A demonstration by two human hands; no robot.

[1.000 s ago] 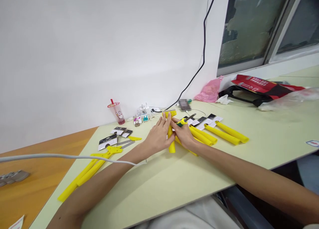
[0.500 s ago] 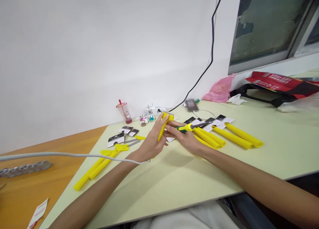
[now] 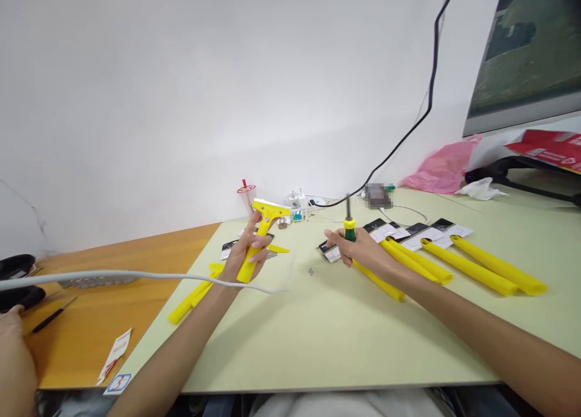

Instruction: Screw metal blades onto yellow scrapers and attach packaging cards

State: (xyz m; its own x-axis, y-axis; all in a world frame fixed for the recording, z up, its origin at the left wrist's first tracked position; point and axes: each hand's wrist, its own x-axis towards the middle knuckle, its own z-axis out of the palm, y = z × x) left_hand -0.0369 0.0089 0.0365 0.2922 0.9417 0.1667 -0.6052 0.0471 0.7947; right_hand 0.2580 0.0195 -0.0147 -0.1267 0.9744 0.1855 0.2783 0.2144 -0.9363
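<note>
My left hand (image 3: 242,252) is wrapped round the handle of a yellow scraper (image 3: 270,211), held tilted above the table with its T-shaped head upward and a screw showing in the head. In my right hand (image 3: 367,250) is a screwdriver (image 3: 349,229) with a green and yellow handle, its metal shaft pointing up. The two hands are well apart. On the table between them lies a small cluster of metal bits (image 3: 311,272), probably screws. Yellow handle tubes (image 3: 472,269) lie beside and beyond my right forearm. Other yellow scraper parts (image 3: 190,302) are partly hidden behind my left arm.
Black and white packets (image 3: 415,235) lie behind the tubes. A cup with a red straw (image 3: 246,190) and plugs (image 3: 297,200) stand by the wall. A grey cable (image 3: 149,276) crosses the left foreground. Another person's hand (image 3: 13,332) is near a thin black screwdriver (image 3: 48,320) on the orange table.
My hands have separated: the left moved left with the scraper, the right drew back with the screwdriver, now turned upright. The view has swung left, and another person's hand has come in.
</note>
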